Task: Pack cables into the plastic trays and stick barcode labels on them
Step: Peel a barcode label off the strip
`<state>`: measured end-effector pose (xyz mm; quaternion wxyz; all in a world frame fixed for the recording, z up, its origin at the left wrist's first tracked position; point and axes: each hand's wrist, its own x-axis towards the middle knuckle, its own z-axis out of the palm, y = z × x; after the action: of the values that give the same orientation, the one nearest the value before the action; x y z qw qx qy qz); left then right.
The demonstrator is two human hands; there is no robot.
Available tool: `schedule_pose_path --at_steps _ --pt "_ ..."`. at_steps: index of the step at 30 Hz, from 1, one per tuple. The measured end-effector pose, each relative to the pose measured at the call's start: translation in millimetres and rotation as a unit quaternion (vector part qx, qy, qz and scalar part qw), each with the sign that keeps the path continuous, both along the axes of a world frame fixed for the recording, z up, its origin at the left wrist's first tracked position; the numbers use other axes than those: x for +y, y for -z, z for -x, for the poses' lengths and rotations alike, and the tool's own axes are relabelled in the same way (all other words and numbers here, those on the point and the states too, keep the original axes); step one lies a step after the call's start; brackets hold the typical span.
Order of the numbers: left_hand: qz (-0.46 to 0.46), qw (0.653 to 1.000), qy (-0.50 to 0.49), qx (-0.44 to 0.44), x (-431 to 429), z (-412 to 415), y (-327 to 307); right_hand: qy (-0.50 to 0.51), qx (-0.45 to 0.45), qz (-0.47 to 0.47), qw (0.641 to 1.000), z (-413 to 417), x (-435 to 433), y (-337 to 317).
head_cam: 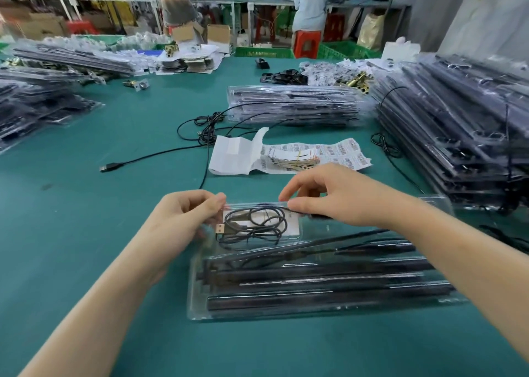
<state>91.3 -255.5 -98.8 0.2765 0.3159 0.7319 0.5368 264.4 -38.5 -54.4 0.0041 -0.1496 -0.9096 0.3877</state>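
While both hands work at the far edge of the clear plastic tray (pixel 315 309) on the green counter (pixel 100 262), the coiled black cable (pixel 257 227) lies in the small compartment at the tray's far left end, its USB plug (pixel 219 229) pointing toward the left hand (pixel 183 222). That hand has its fingers curled and pinches the tray's far left corner. The right hand (pixel 340 197) pinches the far rim just beside the coil, thumb and fingertips closed on the plastic. Long black bars (pixel 315 280) fill the nearer channels. The coil looks springy, so a loop could lift over the compartment wall and get trapped in the rim, or the plug could ride up and keep the thin plastic from seating. Uneven squeezing could also flex the tray and shift the bars. The sheet of barcode labels (pixel 340 152) lies well beyond the tray beside a peeled white backing (pixel 234 154). No label can be made out on the tray, so sticking one on is probably yet to come, and a hasty one could go on crooked. A white panel shows behind the coil; I cannot tell what it is. The barcode print is too small to read, and no brand is legible. Stacked packed trays (pixel 458 136) sit to the right, loose cables (pixel 209 130) further back.
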Motion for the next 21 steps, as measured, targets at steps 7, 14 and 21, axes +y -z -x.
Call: schedule_pose_path --at_steps 7,14,21 --pt "-0.022 0.944 0.063 0.323 3 -17 -25 0.021 0.109 -0.089 0.990 -14 -14 5" --pt "-0.007 0.906 0.100 0.411 -5 -32 -55 0.027 0.209 -0.194 0.958 -37 -39 -6" --pt "0.061 0.923 0.164 0.343 -6 -39 -85 0.019 0.214 -0.231 0.949 -51 -56 -16"
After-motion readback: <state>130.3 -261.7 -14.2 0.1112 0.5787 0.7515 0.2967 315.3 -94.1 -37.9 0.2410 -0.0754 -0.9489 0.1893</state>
